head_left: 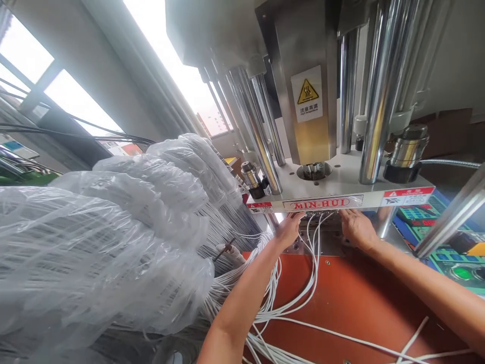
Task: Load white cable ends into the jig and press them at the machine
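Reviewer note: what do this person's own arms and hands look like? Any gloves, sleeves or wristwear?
Both arms are bare as far as the view reaches: the left forearm and right forearm show no sleeve, and the left hand and right hand wear no gloves. No watch or bracelet shows at either wrist.

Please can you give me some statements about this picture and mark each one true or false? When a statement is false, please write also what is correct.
1. The left hand and the right hand are both under the white plate of the machine. True.
2. The white wires lie on a blue table. False: they lie on an orange-red surface.
3. A yellow heat warning sign is on the machine above the plate. True.
4. The large bundles of wire on the left are in black bags. False: they are in clear plastic.
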The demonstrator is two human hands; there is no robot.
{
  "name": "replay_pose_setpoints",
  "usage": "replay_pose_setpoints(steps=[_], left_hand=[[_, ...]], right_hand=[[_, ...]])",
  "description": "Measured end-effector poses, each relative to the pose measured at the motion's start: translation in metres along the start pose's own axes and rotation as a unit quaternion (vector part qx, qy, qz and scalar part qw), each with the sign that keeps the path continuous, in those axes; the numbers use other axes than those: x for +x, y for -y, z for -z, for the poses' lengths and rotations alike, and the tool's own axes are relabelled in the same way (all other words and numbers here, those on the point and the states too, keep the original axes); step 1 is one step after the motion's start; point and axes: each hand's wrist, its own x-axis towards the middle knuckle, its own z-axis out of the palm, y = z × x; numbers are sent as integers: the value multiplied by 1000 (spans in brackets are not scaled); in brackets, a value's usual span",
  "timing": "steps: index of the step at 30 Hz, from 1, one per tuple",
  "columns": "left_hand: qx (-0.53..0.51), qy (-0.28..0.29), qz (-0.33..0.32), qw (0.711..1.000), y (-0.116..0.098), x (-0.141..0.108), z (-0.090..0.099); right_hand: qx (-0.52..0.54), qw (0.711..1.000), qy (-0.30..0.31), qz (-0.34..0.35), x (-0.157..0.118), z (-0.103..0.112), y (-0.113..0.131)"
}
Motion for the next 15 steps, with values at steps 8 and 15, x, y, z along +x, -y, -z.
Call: replay_pose_setpoints(steps=[8,15], left_hand=[[-37,-12,37,999,3,2,-10],[-11,-17,31,999,-11,4,-6]], right_hand=[[30,993,15,115,3,-7,14],[71,995,28,61,5,-11,4]])
